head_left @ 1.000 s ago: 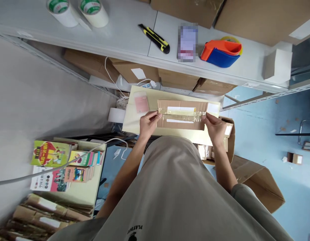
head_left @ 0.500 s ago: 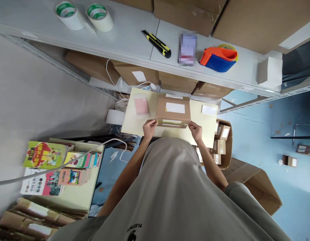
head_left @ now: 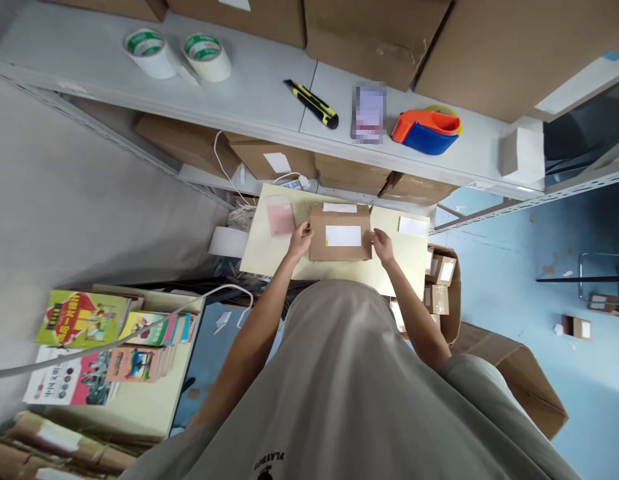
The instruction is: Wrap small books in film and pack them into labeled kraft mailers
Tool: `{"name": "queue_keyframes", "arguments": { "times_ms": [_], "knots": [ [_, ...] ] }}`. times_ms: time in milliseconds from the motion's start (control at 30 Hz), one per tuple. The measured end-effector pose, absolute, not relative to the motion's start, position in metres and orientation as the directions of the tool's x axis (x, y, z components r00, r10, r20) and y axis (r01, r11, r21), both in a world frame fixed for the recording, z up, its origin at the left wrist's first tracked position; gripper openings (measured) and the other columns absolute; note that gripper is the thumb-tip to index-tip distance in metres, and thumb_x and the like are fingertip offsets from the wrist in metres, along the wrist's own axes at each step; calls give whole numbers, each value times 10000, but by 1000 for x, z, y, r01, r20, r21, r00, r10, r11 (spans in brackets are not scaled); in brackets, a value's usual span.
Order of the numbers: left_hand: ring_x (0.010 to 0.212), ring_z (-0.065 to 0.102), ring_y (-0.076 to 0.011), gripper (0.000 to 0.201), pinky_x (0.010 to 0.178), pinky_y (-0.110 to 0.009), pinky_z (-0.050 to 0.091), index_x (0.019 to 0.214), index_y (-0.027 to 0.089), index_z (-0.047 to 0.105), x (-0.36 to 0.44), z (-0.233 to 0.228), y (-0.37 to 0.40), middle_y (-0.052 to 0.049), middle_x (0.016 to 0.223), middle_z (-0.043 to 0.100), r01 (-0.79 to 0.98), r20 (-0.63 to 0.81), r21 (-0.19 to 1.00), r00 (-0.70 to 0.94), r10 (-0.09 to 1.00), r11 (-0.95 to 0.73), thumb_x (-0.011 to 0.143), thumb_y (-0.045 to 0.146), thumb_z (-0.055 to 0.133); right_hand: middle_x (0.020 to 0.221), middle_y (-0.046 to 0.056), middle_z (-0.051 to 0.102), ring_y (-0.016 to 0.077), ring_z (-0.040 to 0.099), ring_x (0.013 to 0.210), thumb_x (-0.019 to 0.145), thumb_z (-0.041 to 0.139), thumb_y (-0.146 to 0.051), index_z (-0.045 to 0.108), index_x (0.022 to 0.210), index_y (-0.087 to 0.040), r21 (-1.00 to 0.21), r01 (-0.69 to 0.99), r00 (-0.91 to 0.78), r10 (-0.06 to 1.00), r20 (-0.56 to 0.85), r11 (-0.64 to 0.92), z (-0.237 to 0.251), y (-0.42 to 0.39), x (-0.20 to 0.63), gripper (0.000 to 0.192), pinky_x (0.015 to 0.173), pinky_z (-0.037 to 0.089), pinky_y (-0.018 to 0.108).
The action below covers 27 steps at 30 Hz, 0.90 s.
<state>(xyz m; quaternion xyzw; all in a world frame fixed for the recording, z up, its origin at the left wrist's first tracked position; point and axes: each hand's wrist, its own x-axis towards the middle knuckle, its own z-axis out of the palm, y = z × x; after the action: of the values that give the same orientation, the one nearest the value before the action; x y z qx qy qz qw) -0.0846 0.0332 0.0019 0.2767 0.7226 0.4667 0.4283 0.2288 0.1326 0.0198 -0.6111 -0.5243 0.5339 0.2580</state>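
Observation:
A brown cardboard box [head_left: 317, 233] with a white label on its upper face lies on the pale yellow table [head_left: 404, 260]. At its left side, my left hand [head_left: 300, 241] is closed, with the fingers at the box's edge. My right hand [head_left: 382, 245] is on the opposite side, its curled fingers against the right edge. A white paper strip [head_left: 339, 208] shows along the far side of the box. Left of the box lies a pink, flat item [head_left: 280, 219], and to the right a white slip [head_left: 412, 227].
Above the table, a grey shelf [head_left: 259, 80] carries tape rolls [head_left: 207, 59], a yellow-black utility knife [head_left: 312, 104], a phone [head_left: 368, 113] and an orange-blue tape dispenser [head_left: 426, 131]. A large carton [head_left: 454, 293] of small boxes stands right. Books [head_left: 84, 317] sit on the left.
The box has tipped back from showing its taped near face to lying with its labelled face up. Both hands have shifted from its near corners to its sides. My view has shifted slightly.

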Motion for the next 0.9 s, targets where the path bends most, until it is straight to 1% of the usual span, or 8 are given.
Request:
{"name": "queue_keyframes", "arguments": {
  "times_ms": [100, 267, 333, 433, 533, 667, 767, 900],
  "knots": [
    [1301, 758, -342, 443, 1205, -514, 584, 1308, 173, 781, -81, 18, 33, -172, 1369, 823, -21, -324, 930, -515, 794, 366, 956, 442, 802, 1515, 273, 763, 404, 769, 1315, 897, 690, -890, 726, 1485, -126, -892, 365, -127, 935, -332, -267, 36, 124, 226, 965, 1178, 628, 592],
    [1446, 716, -353, 728, 1235, -468, 566, 1548, 204, 674, -71, 41, -1, -188, 1539, 744, -44, -205, 975, -565, 799, 219, 1018, 693, 765, 1562, 237, 735, 357, 763, 1317, 997, 572, -913, 648, 1592, -152, -930, 322, -146, 961, -235, -179, 60, 94, 236, 970, 1207, 603, 539],
    [1481, 703, -339, 766, 1272, -470, 547, 1598, 235, 640, -63, 44, -13, -172, 1588, 718, -76, -213, 976, -553, 806, 205, 1032, 744, 729, 1561, 225, 730, 351, 737, 1354, 1005, 535, -938, 653, 1566, -170, -933, 321, -163, 961, -222, -161, 62, 83, 238, 958, 1217, 593, 531],
    [1479, 707, -336, 720, 1281, -503, 544, 1537, 245, 673, -50, 40, -24, -162, 1565, 732, -131, -321, 945, -556, 767, 300, 1026, 749, 729, 1526, 212, 748, 366, 701, 1417, 969, 459, -1013, 698, 1476, -192, -918, 341, -192, 941, -279, -203, 55, 71, 237, 994, 1240, 572, 545],
    [1412, 733, -343, 659, 1197, -484, 598, 1419, 225, 721, -44, 34, -28, -155, 1400, 799, -153, -409, 903, -588, 697, 401, 982, 713, 796, 1507, 204, 761, 381, 679, 1463, 932, 458, -1045, 728, 1410, -202, -902, 337, -199, 917, -347, -268, 47, 64, 237, 1005, 1266, 554, 561],
    [1261, 776, -310, 503, 1093, -434, 646, 1277, 233, 723, -51, 30, -27, -88, 1161, 815, -170, -394, 915, -574, 718, 366, 895, 525, 870, 1461, 187, 787, 367, 719, 1404, 947, 560, -974, 731, 1344, -214, -894, 314, -153, 913, -380, -319, 48, 68, 243, 875, 1241, 579, 548],
    [1269, 773, -293, 469, 1132, -442, 640, 1223, 241, 700, -58, 29, -25, -76, 1202, 807, -182, -373, 927, -542, 753, 328, 780, 286, 846, 1318, 178, 840, 358, 778, 1268, 912, 656, -921, 732, 1295, -211, -901, 316, -144, 924, -355, -297, 51, 82, 246, 810, 1150, 633, 529],
    [1188, 796, -303, 588, 1097, -477, 668, 1266, 216, 699, -62, 25, -22, -111, 1228, 809, -129, -375, 916, -609, 699, 379, 698, 148, 834, 1226, 213, 858, 374, 821, 1140, 799, 770, -871, 684, 1391, -164, -913, 339, -98, 957, -273, -226, 50, 109, 249, 926, 1013, 684, 541]
  ]
}}
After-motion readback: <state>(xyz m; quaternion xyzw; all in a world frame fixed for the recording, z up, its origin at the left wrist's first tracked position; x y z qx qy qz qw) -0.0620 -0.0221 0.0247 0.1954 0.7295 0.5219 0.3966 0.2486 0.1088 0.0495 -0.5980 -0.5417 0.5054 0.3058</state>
